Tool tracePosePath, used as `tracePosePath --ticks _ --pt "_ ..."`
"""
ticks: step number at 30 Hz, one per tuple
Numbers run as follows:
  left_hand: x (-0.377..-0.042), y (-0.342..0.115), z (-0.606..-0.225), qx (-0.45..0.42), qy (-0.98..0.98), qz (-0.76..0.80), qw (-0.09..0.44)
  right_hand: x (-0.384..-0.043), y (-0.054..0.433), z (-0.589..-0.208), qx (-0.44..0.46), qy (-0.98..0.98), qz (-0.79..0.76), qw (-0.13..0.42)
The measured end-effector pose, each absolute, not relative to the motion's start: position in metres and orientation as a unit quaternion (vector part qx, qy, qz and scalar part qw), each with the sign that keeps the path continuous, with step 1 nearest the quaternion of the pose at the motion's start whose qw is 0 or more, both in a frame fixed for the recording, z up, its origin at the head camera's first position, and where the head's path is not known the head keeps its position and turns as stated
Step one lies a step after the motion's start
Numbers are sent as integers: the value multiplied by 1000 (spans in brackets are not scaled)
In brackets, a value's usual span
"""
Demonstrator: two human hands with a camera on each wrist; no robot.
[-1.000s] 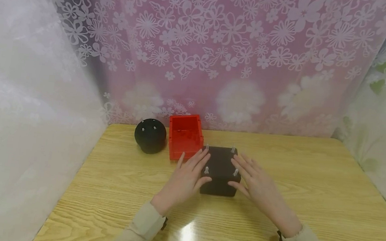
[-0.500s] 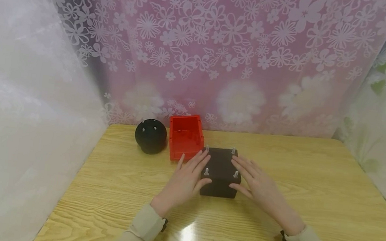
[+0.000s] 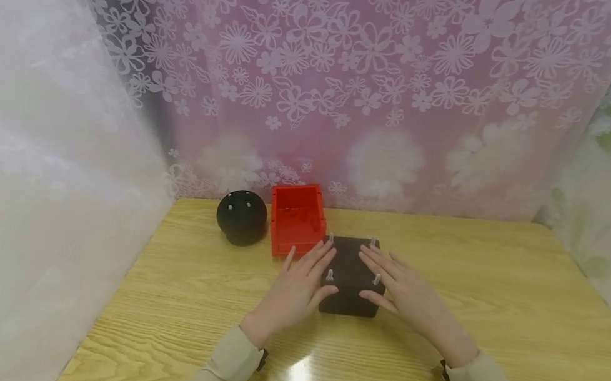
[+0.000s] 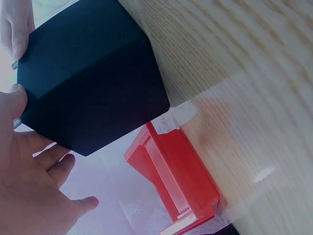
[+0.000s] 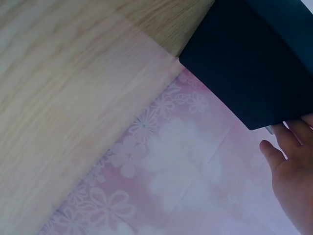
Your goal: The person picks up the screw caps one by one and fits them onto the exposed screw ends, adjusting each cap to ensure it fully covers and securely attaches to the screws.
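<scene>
A black box-shaped block (image 3: pixel 351 262) stands on the table, with small silvery pegs rising near its top corners. My left hand (image 3: pixel 291 292) lies along its left side, fingers extended at the top edge and thumb against the front edge. Over the right side of the top reach the fingertips of my right hand (image 3: pixel 412 294), its thumb low at the front. In the left wrist view, the block's side (image 4: pixel 98 98) shows large, the left fingertips right at its upper edge. In the right wrist view, straight right fingers (image 5: pixel 288 139) touch the block's edge.
Behind and left of the block is a red open bin (image 3: pixel 296 224). A black rounded object (image 3: pixel 242 218) with similar pegs stands left of the bin. A pink flowered curtain (image 3: pixel 317 91) hangs behind the wooden table (image 3: pixel 496 300), and pale sheeting (image 3: pixel 29 184) borders the left.
The right fingertips have slid slightly left, farther over the block's top. The left hand keeps its place on the block, and the whole view has shifted a little.
</scene>
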State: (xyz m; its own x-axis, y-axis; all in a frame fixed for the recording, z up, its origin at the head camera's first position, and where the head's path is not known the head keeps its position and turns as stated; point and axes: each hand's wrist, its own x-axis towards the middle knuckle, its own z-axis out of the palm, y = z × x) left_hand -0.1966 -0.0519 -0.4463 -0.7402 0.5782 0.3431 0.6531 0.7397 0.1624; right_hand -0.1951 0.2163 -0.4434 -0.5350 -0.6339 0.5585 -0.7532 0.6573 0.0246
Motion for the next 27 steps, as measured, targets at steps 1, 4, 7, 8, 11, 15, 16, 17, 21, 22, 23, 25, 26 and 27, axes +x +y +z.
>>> tracePosePath --ticks 1,4,7,8,11,15,16,17,21,22,23,25,26,27 --pt "-196 -52 -446 -333 -923 -137 136 -195 216 -444 399 -869 112 271" --pt "-196 -52 -446 -333 -923 -137 138 -194 215 -445 392 -873 113 269" --pt "-196 -52 -446 -333 -922 -138 138 -193 214 -445 382 -878 107 268" --pt "-196 -52 -446 -334 -922 -139 138 -192 214 -445 378 -880 104 268" --pt "-196 -52 -446 -334 -922 -139 138 -189 214 -445 370 -884 97 269" --pt "-196 -51 -447 -335 -921 -139 140 -187 213 -445 363 -885 95 275" --pt "-196 -51 -447 -335 -921 -140 139 -187 214 -445 362 -885 96 275" --pt "-196 -51 -446 -334 -922 -139 138 -187 214 -445 362 -885 97 276" --pt "-194 -51 -443 -332 -924 -143 129 -187 214 -445 360 -886 101 275" --pt "-194 -52 -442 -330 -924 -145 124 -187 214 -445 360 -886 102 274" --pt "-195 -52 -441 -330 -925 -146 122 -187 214 -445 360 -886 101 274" --pt "-196 -53 -439 -330 -925 -150 114 -187 213 -445 359 -886 102 273" --pt "-197 -53 -438 -331 -924 -153 112 -186 213 -444 359 -887 104 272" --pt "-198 -54 -437 -332 -925 -153 107 -186 213 -444 359 -887 105 271"
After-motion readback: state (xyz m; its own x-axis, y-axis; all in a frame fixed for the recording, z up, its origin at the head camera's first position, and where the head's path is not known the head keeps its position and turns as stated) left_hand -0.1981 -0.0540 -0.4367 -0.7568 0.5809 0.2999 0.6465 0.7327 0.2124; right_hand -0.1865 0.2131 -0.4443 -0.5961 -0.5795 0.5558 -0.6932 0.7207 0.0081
